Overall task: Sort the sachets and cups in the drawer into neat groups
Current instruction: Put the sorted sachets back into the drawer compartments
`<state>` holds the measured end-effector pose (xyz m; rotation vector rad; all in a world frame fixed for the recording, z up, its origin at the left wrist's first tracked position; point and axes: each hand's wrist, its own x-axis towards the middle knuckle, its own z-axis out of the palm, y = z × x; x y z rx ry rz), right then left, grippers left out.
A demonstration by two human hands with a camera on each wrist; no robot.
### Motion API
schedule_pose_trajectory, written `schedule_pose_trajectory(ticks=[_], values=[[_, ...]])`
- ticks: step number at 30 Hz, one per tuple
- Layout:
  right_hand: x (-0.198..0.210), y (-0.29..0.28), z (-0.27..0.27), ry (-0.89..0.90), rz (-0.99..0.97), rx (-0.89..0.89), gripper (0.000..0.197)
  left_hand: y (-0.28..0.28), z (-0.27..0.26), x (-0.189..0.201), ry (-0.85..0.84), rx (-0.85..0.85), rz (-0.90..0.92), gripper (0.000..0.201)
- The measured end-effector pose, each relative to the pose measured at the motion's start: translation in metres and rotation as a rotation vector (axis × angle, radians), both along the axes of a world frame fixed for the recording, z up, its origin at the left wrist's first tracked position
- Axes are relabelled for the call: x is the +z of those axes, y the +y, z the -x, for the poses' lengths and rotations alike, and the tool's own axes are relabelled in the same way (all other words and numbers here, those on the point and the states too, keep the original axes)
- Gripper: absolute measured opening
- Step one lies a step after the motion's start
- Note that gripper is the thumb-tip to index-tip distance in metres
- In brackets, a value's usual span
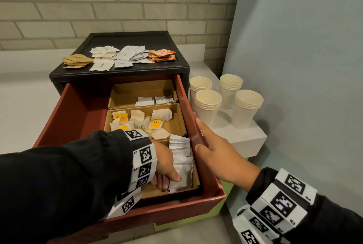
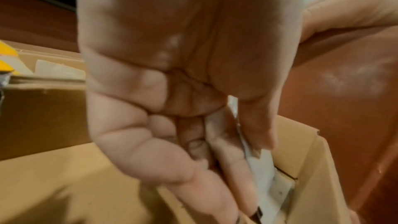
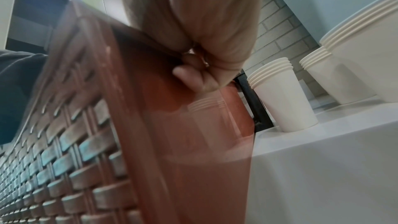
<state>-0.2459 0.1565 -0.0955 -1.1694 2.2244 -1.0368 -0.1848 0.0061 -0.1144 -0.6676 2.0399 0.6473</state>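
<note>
The red drawer (image 1: pixel 187 106) is pulled out and holds a cardboard divider tray (image 1: pixel 196 175). My left hand (image 1: pixel 170 181) is down in the tray's front compartment. Its thumb and fingers pinch the nearest white sachet (image 2: pixel 262 173) of an upright row of white sachets (image 1: pixel 181 153). Tea bags (image 1: pixel 155 123) lie loose in the middle compartment, and a few white sachets (image 1: pixel 155 100) in the back one. My right hand (image 1: pixel 202 135) holds the drawer's right wall, thumb on the rim, fingers curled against the outside (image 3: pixel 193 74). Stacks of paper cups (image 1: pixel 208 106) stand to the right.
On the black cabinet top (image 1: pixel 172 66) lie piles of brown sachets (image 1: pixel 76 60), white sachets (image 1: pixel 103 57), grey sachets (image 1: pixel 129 55) and orange packets (image 1: pixel 162 55). The cups (image 3: pixel 282 98) stand on a white ledge (image 1: pixel 249 139) beside a blue-grey wall. The drawer's left half shows bare red floor.
</note>
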Motion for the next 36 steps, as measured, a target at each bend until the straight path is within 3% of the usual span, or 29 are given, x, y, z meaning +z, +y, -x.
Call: schedule_pose_trajectory(ticks=[4, 9, 15, 18, 24, 36], values=[[-0.003, -0.001, 0.001, -0.003, 0.001, 0.002, 0.066, -0.006, 0.000, -0.001, -0.031, 0.040, -0.086, 0.040], [0.001, 0.000, 0.000, -0.027, -0.002, 0.000, 0.065, -0.015, -0.001, 0.008, -0.007, 0.045, -0.116, 0.018], [0.001, 0.000, 0.000, -0.013, -0.008, 0.003, 0.065, -0.005, 0.003, 0.003, 0.045, 0.010, -0.052, 0.030], [-0.001, 0.000, 0.001, -0.004, -0.006, 0.004, 0.065, -0.010, 0.005, 0.001, 0.099, 0.029, 0.073, 0.033], [-0.002, 0.000, 0.001, -0.007, 0.012, 0.011, 0.065, -0.011, 0.009, -0.003, 0.080, 0.063, 0.089, 0.027], [0.002, 0.001, -0.002, -0.020, 0.053, 0.015, 0.066, -0.007, 0.011, -0.005, 0.008, -0.010, 0.188, 0.055]])
